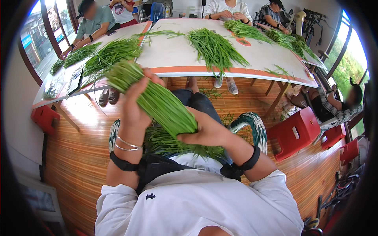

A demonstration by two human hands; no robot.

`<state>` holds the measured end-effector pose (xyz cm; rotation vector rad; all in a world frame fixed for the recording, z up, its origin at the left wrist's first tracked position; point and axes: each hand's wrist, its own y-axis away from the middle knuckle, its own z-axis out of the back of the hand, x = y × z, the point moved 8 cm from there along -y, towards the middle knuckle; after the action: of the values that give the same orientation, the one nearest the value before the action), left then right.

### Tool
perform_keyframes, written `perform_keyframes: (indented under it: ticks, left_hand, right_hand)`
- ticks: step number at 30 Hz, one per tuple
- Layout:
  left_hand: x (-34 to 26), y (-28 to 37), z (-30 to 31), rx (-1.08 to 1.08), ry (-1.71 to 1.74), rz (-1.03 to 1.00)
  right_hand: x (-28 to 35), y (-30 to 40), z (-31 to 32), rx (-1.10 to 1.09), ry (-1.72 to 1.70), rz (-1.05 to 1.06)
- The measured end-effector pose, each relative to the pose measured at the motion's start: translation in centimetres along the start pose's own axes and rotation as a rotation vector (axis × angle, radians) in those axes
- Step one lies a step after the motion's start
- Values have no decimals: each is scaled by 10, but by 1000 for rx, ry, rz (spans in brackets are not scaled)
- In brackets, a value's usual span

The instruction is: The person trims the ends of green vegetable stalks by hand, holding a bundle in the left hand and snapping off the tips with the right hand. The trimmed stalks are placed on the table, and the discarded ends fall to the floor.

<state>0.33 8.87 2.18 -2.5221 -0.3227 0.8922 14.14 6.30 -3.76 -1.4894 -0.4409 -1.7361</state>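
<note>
A thick bundle of long green stalks, leafy like garlic chives [165,103], is held aslant above my lap. My left hand [134,100], with two silver bangles at the wrist, is wrapped around its upper left part, near the paler end. At the lower right end, my right hand [203,126] grips the bundle from the side, thumb below. More loose green stalks [165,141] lie across my lap under the bundle. On the table in front, a heap of the same greens [215,48] hangs over the near edge.
The white table [171,59] with an orange border carries several more piles of greens. A smartphone-like dark object [76,81] and a plastic bag [53,88] lie at its left. Several people sit around. A red stool [295,132] stands at right, with stalks scattered on the wooden floor.
</note>
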Motion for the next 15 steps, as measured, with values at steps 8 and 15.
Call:
perform_keyframes:
  ticks: [8,15]
  left_hand:
    - [-91,-11,47,-251,-304,-331]
    - [-127,-6,59,-297,-265,-407]
  right_hand:
    - [-12,9,32,114,-181,-227]
    - [1,22,66,90,-116,-212]
